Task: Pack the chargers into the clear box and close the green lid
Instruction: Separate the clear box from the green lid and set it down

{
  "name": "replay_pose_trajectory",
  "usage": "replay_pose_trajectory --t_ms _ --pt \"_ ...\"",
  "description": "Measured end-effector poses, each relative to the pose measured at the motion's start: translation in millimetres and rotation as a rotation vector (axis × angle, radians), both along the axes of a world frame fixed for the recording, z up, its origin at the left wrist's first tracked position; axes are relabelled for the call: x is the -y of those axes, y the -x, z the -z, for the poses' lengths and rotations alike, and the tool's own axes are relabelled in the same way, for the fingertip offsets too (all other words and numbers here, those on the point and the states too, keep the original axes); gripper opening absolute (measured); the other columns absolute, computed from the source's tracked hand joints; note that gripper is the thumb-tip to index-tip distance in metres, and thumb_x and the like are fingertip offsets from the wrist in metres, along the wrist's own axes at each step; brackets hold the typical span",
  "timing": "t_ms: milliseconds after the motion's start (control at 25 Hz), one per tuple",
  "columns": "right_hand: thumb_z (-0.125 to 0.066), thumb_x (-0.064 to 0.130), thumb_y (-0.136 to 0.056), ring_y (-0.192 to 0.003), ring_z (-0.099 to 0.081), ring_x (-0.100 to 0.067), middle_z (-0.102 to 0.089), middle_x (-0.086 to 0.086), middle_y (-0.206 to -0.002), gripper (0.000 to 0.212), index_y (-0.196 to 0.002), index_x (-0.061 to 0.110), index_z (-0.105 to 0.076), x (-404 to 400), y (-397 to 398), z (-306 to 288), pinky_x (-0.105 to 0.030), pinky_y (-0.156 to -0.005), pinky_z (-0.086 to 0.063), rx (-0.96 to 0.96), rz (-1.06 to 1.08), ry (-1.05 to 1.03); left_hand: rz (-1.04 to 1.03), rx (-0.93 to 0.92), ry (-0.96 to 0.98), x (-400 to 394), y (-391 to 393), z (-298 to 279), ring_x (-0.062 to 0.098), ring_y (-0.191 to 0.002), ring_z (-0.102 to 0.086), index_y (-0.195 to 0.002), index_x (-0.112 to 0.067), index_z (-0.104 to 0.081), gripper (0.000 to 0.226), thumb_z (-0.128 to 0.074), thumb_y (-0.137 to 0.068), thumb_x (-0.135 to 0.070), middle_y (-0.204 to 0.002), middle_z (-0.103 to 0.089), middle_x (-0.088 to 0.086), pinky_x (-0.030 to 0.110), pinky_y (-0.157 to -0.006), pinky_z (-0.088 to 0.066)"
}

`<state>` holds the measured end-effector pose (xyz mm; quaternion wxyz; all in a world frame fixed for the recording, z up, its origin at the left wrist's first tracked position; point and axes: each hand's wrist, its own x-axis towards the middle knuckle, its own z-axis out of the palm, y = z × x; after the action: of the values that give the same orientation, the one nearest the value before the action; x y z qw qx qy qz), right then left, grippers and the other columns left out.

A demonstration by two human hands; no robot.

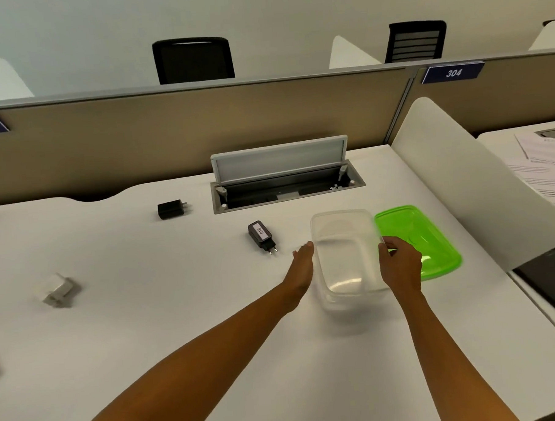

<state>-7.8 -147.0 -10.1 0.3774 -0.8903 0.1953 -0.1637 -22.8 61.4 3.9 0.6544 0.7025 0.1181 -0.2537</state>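
**Both hands at the clear box**

You face a white desk (147,327) with a tan partition (187,134) behind. The clear box (344,252) sits empty, the green lid (430,235) lying just beside it on the right. Your right hand (399,262) grips the box's right rim; your left hand (302,266) is open, flat against its left side. Three chargers lie outside: a white charger (55,290), a black charger (170,209), and a labelled charger (261,236).

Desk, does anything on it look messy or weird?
Nothing broken or spilled. The three chargers lie scattered: black cube, labelled black one, white one. Flat green plastic lid is off the empty clear plastic box.
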Motion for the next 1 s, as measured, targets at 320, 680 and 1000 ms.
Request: replay_pose_trajectory --t_ms 320,680,1000 --pt "-0.07 0.015 -0.086 -0.068 -0.063 -0.012 -0.076 -0.01 -0.093 0.025 -0.109 0.007 -0.075 -109.8 30.2 -13.2 -0.009 -0.063 -0.044 0.016 -0.174 -0.162 -0.316 0.144 0.104 -106.9 48.9 -7.6 -0.007 -0.092 -0.065 -0.106 -0.052 -0.057 0.018 -0.039 -0.103 -0.049 -0.1 -0.064 -0.033 0.012 -0.075 -0.05" --pt "-0.072 0.019 -0.087 -0.07 -0.065 -0.003 -0.076 -0.005 -0.099 0.03 -0.115 0.009 -0.072 -266.8 64.8 7.0 -0.017 -0.072 -0.053 -0.082 -0.421 -0.306 -0.626 0.196 -0.012 -244.2 123.3 19.6 0.021 -0.131 -0.052 -0.147 -0.033 -0.043 0.05 -0.055 -0.099 -0.023 -0.144 -0.052 -0.008 0.051 -0.108 -0.046" --pt "-0.072 0.022 -0.087 -0.071 -0.066 -0.002 -0.076 -0.005 -0.098 0.03 -0.114 0.01 -0.072 -320.6 71.1 27.5 -0.016 -0.071 -0.053 -0.139 -0.519 -0.308 -0.763 0.151 0.026 -298.9 141.3 45.0 0.015 -0.13 -0.054 -0.143 -0.032 -0.051 0.047 -0.051 -0.1 -0.014 -0.139 -0.058 -0.013 0.046 -0.108 -0.047"
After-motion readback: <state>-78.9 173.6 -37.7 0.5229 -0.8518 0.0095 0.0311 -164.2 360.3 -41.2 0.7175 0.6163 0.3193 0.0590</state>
